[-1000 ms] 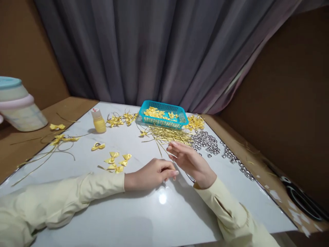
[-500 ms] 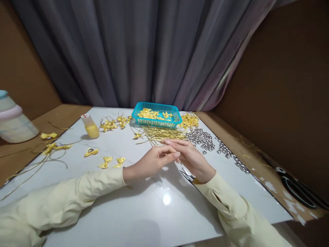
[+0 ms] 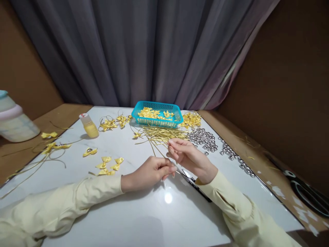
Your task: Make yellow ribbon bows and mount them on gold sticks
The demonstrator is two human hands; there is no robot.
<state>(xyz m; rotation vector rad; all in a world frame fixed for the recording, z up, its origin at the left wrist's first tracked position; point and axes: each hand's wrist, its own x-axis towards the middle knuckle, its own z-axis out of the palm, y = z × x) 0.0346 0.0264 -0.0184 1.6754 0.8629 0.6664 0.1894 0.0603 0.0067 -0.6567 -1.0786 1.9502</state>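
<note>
Together, the left hand (image 3: 151, 173) and the right hand (image 3: 192, 158) curl inward, though I cannot tell whether either grips anything, with gold cords (image 3: 166, 133) on the far side, yellow bows (image 3: 102, 165) left and a black tool (image 3: 203, 194) near the right hand.

Tub (image 3: 17, 126) cropped left, curtain (image 3: 128, 51) cropped above; left hand (image 3: 151, 173), its hold (if any) unclear
</note>
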